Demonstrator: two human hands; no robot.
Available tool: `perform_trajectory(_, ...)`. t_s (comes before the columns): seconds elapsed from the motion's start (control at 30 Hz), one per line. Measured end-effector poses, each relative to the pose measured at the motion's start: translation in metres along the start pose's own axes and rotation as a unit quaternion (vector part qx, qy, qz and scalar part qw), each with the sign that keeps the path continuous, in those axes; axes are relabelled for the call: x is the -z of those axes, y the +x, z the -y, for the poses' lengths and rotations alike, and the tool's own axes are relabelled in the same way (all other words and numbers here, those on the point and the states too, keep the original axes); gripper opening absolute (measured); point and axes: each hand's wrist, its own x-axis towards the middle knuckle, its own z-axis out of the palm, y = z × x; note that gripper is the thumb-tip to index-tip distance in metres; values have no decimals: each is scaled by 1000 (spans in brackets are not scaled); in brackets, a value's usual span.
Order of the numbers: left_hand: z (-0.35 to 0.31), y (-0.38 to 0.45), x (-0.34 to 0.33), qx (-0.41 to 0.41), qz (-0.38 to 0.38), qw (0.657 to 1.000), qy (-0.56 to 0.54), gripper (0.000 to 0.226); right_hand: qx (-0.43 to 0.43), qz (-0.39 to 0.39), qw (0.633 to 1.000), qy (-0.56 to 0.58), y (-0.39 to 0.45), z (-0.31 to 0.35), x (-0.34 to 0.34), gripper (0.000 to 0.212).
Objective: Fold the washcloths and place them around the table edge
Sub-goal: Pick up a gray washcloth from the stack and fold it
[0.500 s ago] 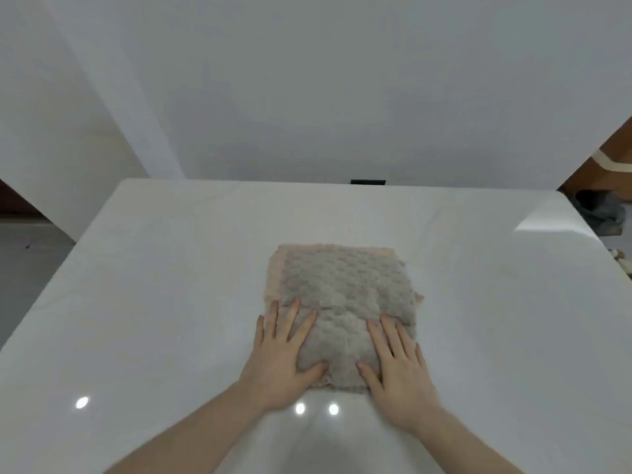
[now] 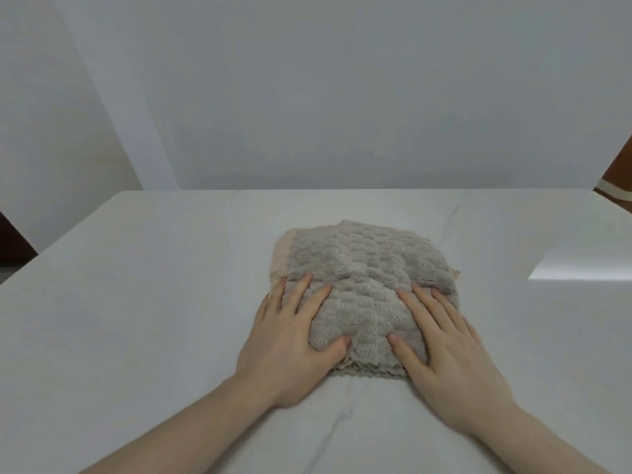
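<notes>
A folded grey-beige fluffy washcloth (image 2: 367,268) lies in the middle of the white table (image 2: 154,285), with a peach-coloured layer showing along its left edge. My left hand (image 2: 290,340) lies flat on the cloth's near left part, fingers spread and thumb pressing the pile. My right hand (image 2: 448,350) lies flat on the near right part, fingers straight and pointing away from me. Both palms cover the cloth's near corners.
A white wall (image 2: 342,97) rises just behind the table's far edge. A bright reflection (image 2: 581,265) sits on the right of the tabletop. Brown furniture (image 2: 619,176) shows past the right edge, and a dark floor strip at far left.
The view has come closer and lower over the cloth. Both hands stay flat on its near part, and the cloth's far edge looks slightly more bunched up.
</notes>
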Motion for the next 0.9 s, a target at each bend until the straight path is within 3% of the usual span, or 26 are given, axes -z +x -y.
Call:
perform_trajectory(0.27,-2,-17,-5,17,-65,998,11,86,-8,-53,999,9,-6,-1,-3,70)
perform_trajectory(0.4,-10,-52,-4,27,-97,995,1,74,-40,-74,996,9,-33,8,0,72)
perform_trajectory(0.6,-13,-74,1,4,-131,991,-40,69,-17,-85,995,43,-57,9,3,84)
perform_trajectory(0.9,-11,-70,-6,-4,-241,969,-56,30,-16,-141,985,94,-57,3,2,64)
